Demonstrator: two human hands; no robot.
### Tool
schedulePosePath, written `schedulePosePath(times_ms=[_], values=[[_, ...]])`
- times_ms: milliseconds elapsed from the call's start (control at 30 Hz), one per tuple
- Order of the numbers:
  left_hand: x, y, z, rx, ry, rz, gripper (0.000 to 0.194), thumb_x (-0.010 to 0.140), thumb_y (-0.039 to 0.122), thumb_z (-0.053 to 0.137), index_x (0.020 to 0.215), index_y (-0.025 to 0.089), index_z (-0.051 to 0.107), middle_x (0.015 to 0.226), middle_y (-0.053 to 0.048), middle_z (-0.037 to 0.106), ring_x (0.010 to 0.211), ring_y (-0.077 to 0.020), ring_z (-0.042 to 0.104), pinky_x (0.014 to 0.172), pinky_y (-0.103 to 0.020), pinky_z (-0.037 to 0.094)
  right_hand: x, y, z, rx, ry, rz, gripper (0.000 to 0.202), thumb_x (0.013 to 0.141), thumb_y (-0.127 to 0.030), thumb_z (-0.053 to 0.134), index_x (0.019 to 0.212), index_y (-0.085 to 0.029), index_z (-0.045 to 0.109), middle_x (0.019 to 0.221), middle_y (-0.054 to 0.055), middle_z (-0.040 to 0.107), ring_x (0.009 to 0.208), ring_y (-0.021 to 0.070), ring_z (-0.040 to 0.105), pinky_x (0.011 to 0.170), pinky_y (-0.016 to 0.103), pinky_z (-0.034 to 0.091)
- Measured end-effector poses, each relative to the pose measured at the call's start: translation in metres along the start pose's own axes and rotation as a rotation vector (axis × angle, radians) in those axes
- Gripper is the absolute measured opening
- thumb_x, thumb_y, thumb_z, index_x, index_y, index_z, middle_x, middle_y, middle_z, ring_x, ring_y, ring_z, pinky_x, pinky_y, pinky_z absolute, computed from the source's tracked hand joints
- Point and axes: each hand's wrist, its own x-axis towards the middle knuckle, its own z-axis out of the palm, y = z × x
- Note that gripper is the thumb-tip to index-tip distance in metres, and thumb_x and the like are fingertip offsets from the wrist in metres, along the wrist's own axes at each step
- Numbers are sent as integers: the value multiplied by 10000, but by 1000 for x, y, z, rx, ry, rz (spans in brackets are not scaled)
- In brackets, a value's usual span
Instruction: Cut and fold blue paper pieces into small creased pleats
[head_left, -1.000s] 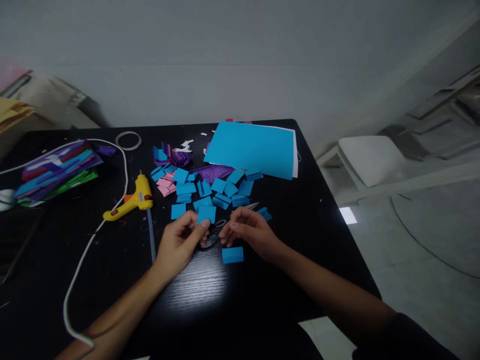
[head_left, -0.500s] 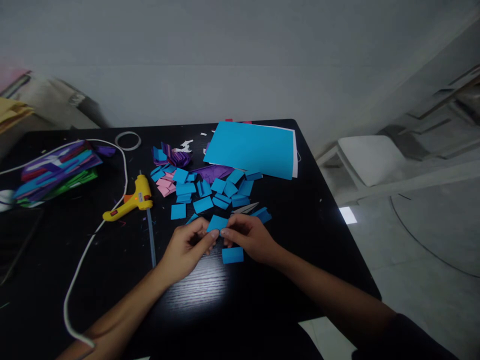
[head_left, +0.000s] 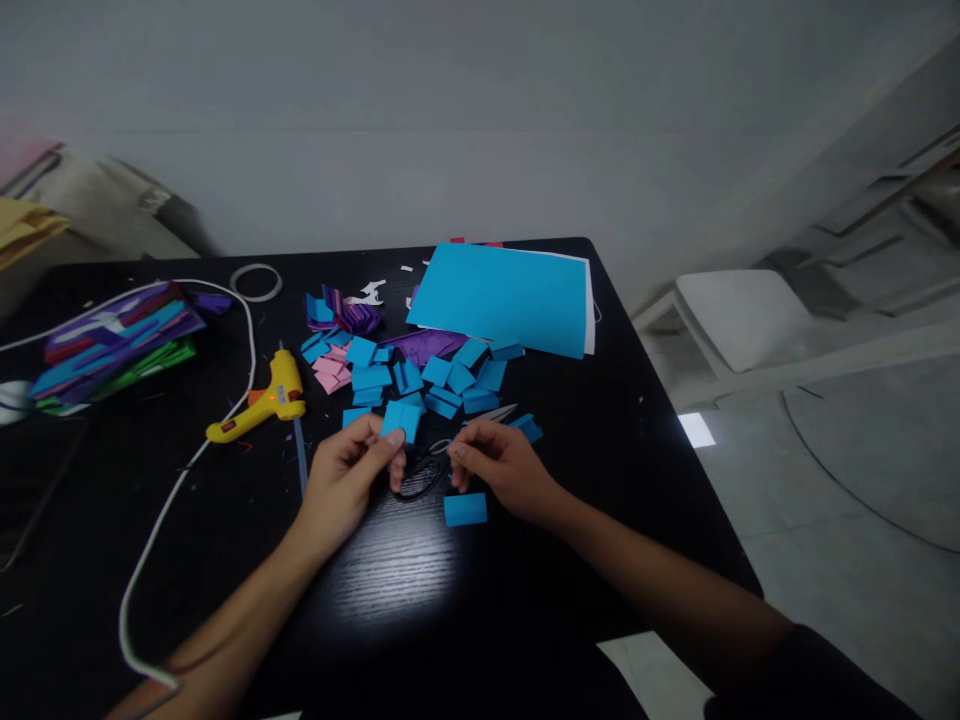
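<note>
Blue paper piece (head_left: 401, 418) pinched in my left hand (head_left: 335, 485), left of my narrowly curled right hand (head_left: 510, 470), contents unclear; blue folded strip (head_left: 465, 510) on bench (head_left: 622, 450), just near-side of the right, long axis left-right.

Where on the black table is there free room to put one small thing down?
Two patches of the table look bare: one between left forearm and right forearm, nearer than the lone blue piece; another between the blue sheet, right forearm and right edge, with a tiny fleck. Crowded: beyond the hands, with scissors and folded pieces.
</note>
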Motion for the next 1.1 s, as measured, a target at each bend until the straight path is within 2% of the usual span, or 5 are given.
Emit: schedulePosePath(times_ms=[167, 300, 767, 1000, 1100], values=[[1, -3, 3, -199, -24, -119, 284, 892, 370, 746, 719, 159, 669, 615, 9, 629, 513, -107, 574, 506, -215, 480, 0, 1, 0, 5, 12, -1, 323, 853, -455, 772, 812, -157, 656, 641, -13, 686, 556, 107, 642, 587, 239, 527], [1, 1, 8, -277, -52, -190, 284, 842, 383, 800, 731, 141, 701, 669, -30, 688, 553, -131, 630, 511, -225, 525, 0, 2, 1, 11, 1, 20, 285, 806, -408, 823, 845, -155, 698, 647, -16, 695, 562, 104, 643, 588, 235, 531], [2, 8, 9, -309, -31, -228, 309, 781, 408, 854, 756, 137, 707, 709, -48, 735, 580, -139, 672, 546, -225, 553, 0, -3, 1, 59, -13, 47, 328, 834, -465, 794, 824, -153, 692, 733, 4, 716, 594, 115, 685, 574, 235, 560], [3, 8, 10, -353, 6, -243, 310, 749, 377, 879, 754, 127, 694, 699, -47, 727, 582, -144, 672, 546, -232, 566, 0, -4, -1, 113, 0, 46, 283, 818, -411, 821, 842, -159, 696, 743, -2, 715, 607, 110, 679, 598, 238, 575], [3, 9, 10, -390, 2, -242, 297, 749, 350, 880, 750, 120, 692, 691, -49, 721, 585, -148, 672, 541, -236, 572, -2, -4, 0, 125, -18, 46, 261, 779, -338, 857, 912, -171, 706, 828, 6, 724, 676, 121, 699, 607, 235, 583]])
